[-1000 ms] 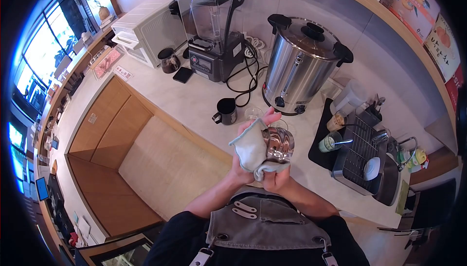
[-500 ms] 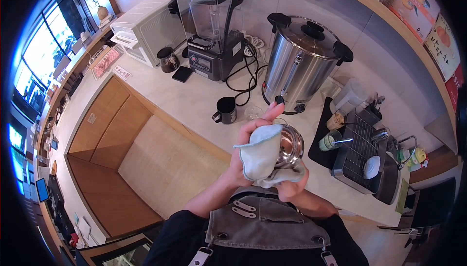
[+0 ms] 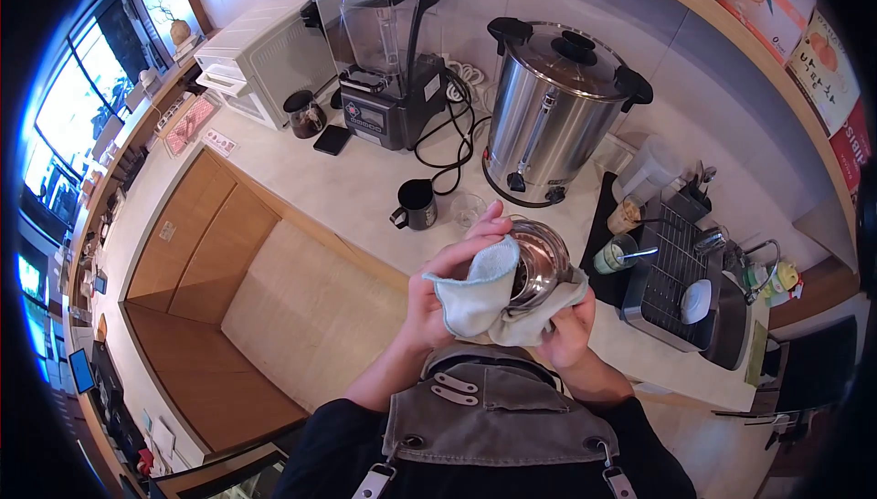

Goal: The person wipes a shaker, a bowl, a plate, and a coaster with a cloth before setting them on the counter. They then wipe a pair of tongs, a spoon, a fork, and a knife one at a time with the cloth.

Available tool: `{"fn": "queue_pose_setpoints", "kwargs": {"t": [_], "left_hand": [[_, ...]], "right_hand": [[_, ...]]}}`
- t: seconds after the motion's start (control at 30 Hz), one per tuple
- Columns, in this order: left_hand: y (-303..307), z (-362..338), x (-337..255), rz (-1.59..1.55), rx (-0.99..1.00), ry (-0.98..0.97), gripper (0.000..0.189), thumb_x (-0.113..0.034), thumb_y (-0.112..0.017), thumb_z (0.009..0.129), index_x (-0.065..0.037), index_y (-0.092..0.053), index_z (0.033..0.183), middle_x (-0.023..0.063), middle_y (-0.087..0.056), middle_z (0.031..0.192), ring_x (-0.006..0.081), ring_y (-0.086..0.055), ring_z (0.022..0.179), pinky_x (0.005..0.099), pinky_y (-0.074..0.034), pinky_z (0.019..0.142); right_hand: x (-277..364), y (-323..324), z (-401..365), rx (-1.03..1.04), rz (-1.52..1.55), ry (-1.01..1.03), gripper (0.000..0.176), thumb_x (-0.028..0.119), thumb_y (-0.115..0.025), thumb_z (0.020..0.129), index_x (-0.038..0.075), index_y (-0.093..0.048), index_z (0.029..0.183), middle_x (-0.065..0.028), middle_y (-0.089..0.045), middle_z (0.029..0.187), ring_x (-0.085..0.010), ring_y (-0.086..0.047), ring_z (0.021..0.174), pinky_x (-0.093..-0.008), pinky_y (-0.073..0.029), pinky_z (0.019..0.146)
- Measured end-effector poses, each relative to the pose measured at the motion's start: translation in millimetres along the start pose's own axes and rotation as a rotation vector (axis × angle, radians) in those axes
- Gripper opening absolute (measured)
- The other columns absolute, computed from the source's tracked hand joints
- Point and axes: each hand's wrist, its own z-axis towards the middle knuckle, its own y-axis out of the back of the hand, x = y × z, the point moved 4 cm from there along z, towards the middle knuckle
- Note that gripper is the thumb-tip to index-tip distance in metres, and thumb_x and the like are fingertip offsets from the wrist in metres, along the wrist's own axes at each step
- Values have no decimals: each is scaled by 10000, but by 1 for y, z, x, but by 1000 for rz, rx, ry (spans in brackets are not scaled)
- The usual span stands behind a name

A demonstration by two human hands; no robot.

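L hand [image 3: 427,303] fingers curled on cloth [image 3: 470,303], pushing it into steel cup [image 3: 541,266] just past their tips; R hand [image 3: 568,335] fingers closed under cup thru cloth, so slick grip could've let it slip & drop onto counter [image 3: 365,193].

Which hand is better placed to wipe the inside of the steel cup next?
Left: the left hand presses the cloth into the mouth of the steel cup; the right hand supports it from below.
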Motion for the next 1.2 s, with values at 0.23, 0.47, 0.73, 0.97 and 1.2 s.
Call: {"fn": "queue_pose_setpoints", "kwargs": {"t": [0.23,0.47,0.73,0.97,1.2], "left_hand": [[4,-7,4,-78,-6,4,490,-106,-712,859,27,-560,1304,211,-523,1406,399,-296,1447,554,-139,1206],[3,-13,6,-150,-27,-22,416,-204,-718,882,-5,-599,1228,195,-531,1398,406,-265,1458,578,-119,1201],[3,-10,0,-95,-25,-54,373,-332,-657,935,-70,-589,1190,178,-518,1420,443,-141,1489,580,-103,1201],[1,-11,5,-222,-47,-17,293,-305,-606,970,-74,-543,1139,226,-495,1429,443,-174,1482,575,-134,1191],[-10,-12,-1,-252,-58,40,302,-277,-615,967,-79,-523,1177,253,-458,1451,428,-187,1482,548,-144,1196]], "right_hand": [[2,2,2,13,6,-62,439,193,-628,935,-38,-510,1288,-152,-642,1198,-212,-659,1046,-335,-528,910],[5,-4,-2,30,-55,-22,501,217,-663,907,-60,-505,1292,-143,-651,1175,-205,-660,1028,-328,-530,889],[0,-10,-6,145,-182,-8,354,99,-582,955,-77,-533,1258,-90,-656,1146,-128,-603,1025,-282,-464,912],[10,-16,-8,230,-579,320,336,36,-630,836,-99,-598,1142,-172,-672,1096,-222,-663,935,-326,-513,835],[30,-31,0,305,-857,532,354,17,-650,774,-129,-622,1095,-231,-670,1066,-375,-676,933,-417,-532,830]]}}
